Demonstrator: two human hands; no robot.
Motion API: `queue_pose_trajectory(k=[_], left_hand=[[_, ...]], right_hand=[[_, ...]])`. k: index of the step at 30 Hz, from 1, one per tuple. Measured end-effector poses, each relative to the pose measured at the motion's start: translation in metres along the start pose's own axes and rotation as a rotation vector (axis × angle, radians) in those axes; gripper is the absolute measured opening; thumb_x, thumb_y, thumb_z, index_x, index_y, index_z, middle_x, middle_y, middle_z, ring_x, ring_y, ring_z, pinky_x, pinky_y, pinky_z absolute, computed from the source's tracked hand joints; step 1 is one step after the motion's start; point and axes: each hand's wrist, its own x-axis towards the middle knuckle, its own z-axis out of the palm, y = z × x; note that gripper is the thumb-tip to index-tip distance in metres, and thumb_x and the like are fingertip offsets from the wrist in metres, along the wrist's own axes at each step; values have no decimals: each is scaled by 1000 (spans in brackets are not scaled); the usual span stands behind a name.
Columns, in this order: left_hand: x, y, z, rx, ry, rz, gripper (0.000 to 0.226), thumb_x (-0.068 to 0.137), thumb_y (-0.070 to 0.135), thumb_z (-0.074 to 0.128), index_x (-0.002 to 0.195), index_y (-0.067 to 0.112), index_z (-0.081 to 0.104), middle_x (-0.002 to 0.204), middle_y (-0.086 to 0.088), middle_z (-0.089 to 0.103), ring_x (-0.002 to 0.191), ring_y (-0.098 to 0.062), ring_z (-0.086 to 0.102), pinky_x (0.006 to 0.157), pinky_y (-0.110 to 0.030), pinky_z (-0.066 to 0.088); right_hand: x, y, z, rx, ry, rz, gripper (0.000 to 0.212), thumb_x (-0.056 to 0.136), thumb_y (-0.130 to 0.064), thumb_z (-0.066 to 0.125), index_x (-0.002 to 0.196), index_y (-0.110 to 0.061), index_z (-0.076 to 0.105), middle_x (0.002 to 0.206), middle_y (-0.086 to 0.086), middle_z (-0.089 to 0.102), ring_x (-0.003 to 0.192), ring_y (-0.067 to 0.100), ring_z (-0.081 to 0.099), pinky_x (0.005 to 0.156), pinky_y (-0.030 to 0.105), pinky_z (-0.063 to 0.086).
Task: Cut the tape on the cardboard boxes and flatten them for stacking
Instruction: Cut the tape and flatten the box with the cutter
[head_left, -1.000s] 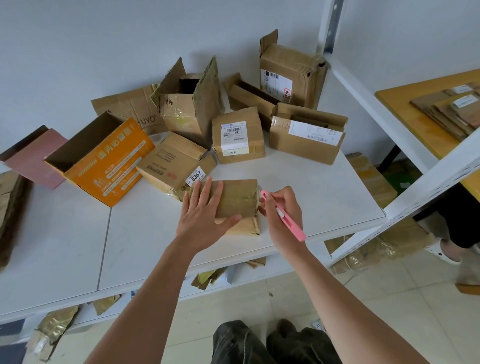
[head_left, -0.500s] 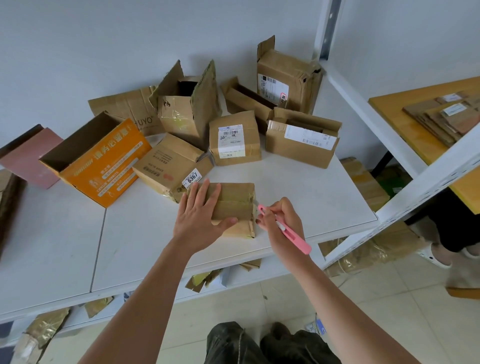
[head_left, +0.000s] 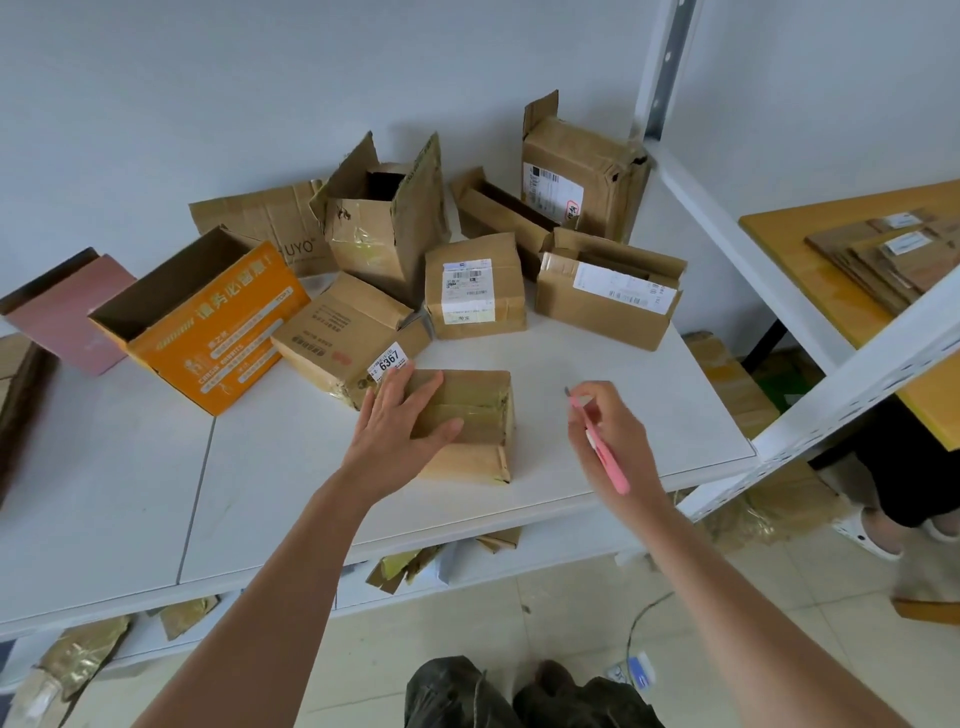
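Shelf board: small taped box near the front edge, at centre
Left hand: flat on that box's top, at its 9 o'clock side
Right hand: at 3 o'clock of the box, apart from it, holding a utility knife
Box labelled 6367: at 10 o'clock, touching the small box's far corner
Open printed carton: further out at 9 to 10 o'clock
Labelled cube box: at 12 o'clock
Tall open box: behind, at 11 o'clock
Long labelled box: at 1 o'clock
Upright labelled box: behind it, against the wall
Flattened cardboard stack: on the side table, at 2 o'clock
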Motion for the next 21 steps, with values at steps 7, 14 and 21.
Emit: queue_pose_trajectory(k=[7, 14, 21], left_hand=[[-12, -2, -3, -332, 175, -270, 107, 78, 48, 77, 156, 22, 8, 154, 1, 17, 142, -24, 20, 116, -50, 31], [-11, -8, 2, -954, 165, -490, 66, 82, 17, 79, 136, 24, 41, 114, 5, 60, 98, -10, 59, 78, -26, 48], [-7, -6, 8, -957, 264, -511, 58, 73, 19, 86, 125, 20, 59, 100, 4, 69, 93, -16, 67, 72, -25, 51]], right_hand=[[38, 47, 2, -903, -494, 54, 39, 90, -11, 56, 128, -18, 54, 123, 5, 49, 113, 22, 50, 91, 31, 45], [66, -4, 13, -343, -284, -55, 42, 97, -4, 50, 137, -16, 51, 125, 6, 56, 117, 18, 53, 93, 31, 52], [72, -56, 60, -212, -464, -184, 54, 92, -41, 64, 139, -16, 54, 133, 2, 59, 120, 17, 56, 98, 31, 45]])
